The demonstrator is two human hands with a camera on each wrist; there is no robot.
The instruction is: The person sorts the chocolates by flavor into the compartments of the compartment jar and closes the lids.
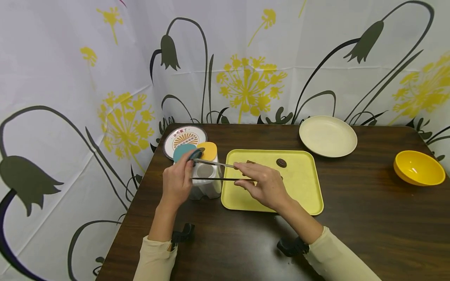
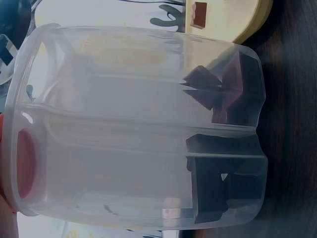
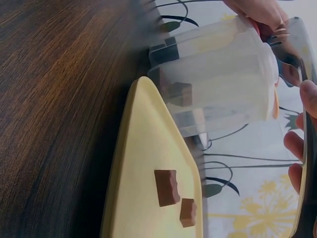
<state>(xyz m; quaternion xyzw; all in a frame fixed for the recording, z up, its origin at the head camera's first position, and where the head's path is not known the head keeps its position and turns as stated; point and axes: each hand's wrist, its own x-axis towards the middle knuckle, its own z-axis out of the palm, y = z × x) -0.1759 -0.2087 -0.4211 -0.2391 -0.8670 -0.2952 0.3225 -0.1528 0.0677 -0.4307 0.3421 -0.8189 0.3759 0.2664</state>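
Note:
My right hand (image 1: 265, 185) holds metal tongs (image 1: 225, 179), fingers on the upper arm and thumb at the lower one. The tongs' arms stand apart, reaching left over a translucent container (image 1: 205, 190) with several compartments. My left hand (image 1: 177, 181) is at the container's top, its fingers at a raised dark teal lid (image 1: 197, 154). A teal lid (image 1: 184, 151) and an orange lid (image 1: 208, 151) cover other compartments. Through the wall in the left wrist view, dark brown chunks (image 2: 233, 91) and black pieces (image 2: 210, 188) lie at the bottom. The tongs' tips show only partly.
A yellow tray (image 1: 304, 195) right of the container carries a round dark brown piece (image 1: 281, 162) and brown chunks (image 3: 167, 187). A patterned plate (image 1: 170, 140) lies behind the container. A cream plate (image 1: 328, 136) and yellow bowl (image 1: 418, 168) stand at right on the dark table.

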